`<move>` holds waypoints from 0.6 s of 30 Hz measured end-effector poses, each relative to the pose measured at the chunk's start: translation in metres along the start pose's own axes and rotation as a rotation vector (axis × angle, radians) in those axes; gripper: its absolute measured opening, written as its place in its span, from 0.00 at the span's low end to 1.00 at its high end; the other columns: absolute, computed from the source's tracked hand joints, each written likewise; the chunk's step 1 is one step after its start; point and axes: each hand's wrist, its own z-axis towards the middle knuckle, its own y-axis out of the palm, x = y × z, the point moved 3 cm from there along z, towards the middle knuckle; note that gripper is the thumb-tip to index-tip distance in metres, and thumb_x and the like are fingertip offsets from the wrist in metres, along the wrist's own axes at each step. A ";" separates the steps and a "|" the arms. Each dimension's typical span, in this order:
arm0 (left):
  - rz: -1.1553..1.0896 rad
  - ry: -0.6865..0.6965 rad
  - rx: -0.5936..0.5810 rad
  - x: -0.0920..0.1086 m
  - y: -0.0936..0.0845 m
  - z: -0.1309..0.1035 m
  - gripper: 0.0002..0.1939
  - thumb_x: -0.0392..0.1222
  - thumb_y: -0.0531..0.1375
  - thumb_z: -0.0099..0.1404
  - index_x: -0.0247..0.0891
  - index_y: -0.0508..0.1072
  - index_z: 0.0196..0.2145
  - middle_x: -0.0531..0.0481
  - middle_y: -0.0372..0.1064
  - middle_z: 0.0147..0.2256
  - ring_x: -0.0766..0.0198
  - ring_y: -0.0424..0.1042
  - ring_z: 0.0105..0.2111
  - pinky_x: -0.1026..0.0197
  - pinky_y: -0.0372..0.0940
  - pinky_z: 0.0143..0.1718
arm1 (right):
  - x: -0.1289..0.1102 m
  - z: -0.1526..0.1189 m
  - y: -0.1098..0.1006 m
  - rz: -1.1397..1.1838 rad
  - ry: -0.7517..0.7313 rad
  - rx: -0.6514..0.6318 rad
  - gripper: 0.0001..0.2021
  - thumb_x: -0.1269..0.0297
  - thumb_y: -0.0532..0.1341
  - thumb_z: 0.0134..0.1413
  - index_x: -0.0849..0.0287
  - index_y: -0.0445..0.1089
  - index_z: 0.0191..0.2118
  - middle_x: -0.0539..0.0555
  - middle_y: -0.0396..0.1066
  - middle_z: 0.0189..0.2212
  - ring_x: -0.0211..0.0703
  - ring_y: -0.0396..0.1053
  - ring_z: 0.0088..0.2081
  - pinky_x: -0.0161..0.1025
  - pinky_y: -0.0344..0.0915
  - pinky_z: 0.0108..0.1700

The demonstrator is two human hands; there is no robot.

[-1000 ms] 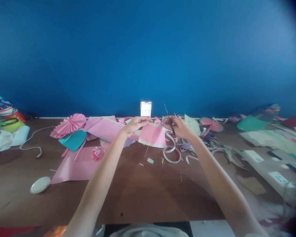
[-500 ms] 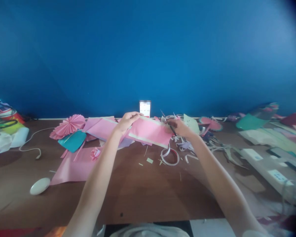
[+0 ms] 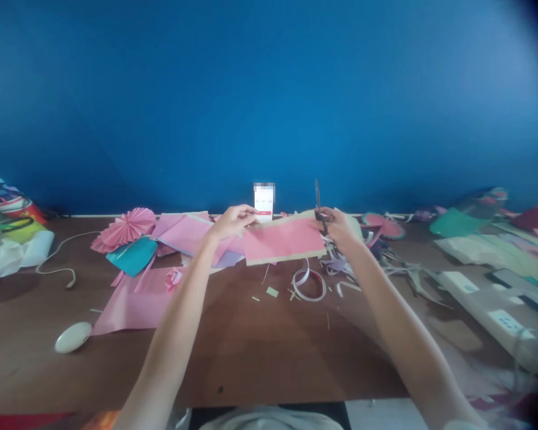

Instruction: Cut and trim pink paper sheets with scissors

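A pink paper sheet (image 3: pixel 283 240) with pale borders along its long edges is held up above the table. My left hand (image 3: pixel 235 222) pinches its upper left corner. At the sheet's right end, my right hand (image 3: pixel 336 226) is closed around dark scissors (image 3: pixel 318 194), whose blades point upward; its fingers also meet the sheet's edge. Behind the sheet stands a lit phone (image 3: pixel 264 202). A roll of white tape (image 3: pixel 309 285) lies on the table below the sheet, near small paper scraps (image 3: pixel 272 291).
To the left are a pink pleated fan (image 3: pixel 128 228), a teal paper piece (image 3: pixel 132 257), larger pink paper (image 3: pixel 130 304) and a white mouse (image 3: pixel 73 338). A power strip (image 3: pixel 486 304) with cables lies at the right. A blue wall (image 3: pixel 269 89) rises behind the table.
The pink sheet has turned more level and shifted slightly right. My right hand has moved a little right, and the scissors have swung from a slant to nearly upright.
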 end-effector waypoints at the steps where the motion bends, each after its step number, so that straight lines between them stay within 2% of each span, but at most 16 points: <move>1: 0.023 0.004 -0.045 0.001 0.004 0.000 0.19 0.51 0.59 0.64 0.38 0.71 0.49 0.41 0.75 0.44 0.57 0.72 0.45 0.56 0.63 0.47 | -0.001 -0.001 0.002 -0.001 0.004 -0.020 0.30 0.49 0.73 0.28 0.60 0.71 0.40 0.52 0.73 0.27 0.41 0.70 0.27 0.35 0.66 0.26; 5: 0.107 0.073 -0.163 0.008 0.023 0.002 0.20 0.52 0.62 0.61 0.40 0.74 0.47 0.43 0.73 0.48 0.54 0.71 0.49 0.56 0.62 0.48 | -0.007 -0.006 0.012 -0.007 -0.009 -0.080 0.28 0.52 0.74 0.29 0.59 0.71 0.40 0.51 0.72 0.29 0.39 0.69 0.26 0.34 0.64 0.25; 10: 0.131 0.071 -0.273 0.010 0.036 0.003 0.18 0.54 0.62 0.60 0.37 0.76 0.40 0.42 0.74 0.43 0.55 0.72 0.43 0.55 0.63 0.45 | -0.013 -0.009 0.016 0.007 -0.044 -0.085 0.26 0.54 0.74 0.29 0.58 0.72 0.39 0.51 0.72 0.28 0.39 0.68 0.26 0.34 0.64 0.25; 14: 0.128 0.094 -0.261 0.016 0.032 0.000 0.19 0.56 0.59 0.62 0.36 0.74 0.37 0.44 0.74 0.41 0.57 0.71 0.42 0.54 0.60 0.46 | -0.016 -0.011 0.016 0.050 -0.039 -0.097 0.26 0.55 0.75 0.28 0.59 0.72 0.38 0.51 0.72 0.28 0.39 0.68 0.26 0.34 0.64 0.25; 18: 0.082 0.130 -0.229 0.024 0.036 -0.002 0.19 0.56 0.57 0.65 0.38 0.73 0.42 0.44 0.71 0.45 0.57 0.68 0.46 0.55 0.58 0.47 | -0.018 -0.016 0.024 0.068 -0.009 -0.141 0.26 0.57 0.74 0.30 0.60 0.71 0.40 0.50 0.71 0.27 0.38 0.68 0.25 0.33 0.64 0.25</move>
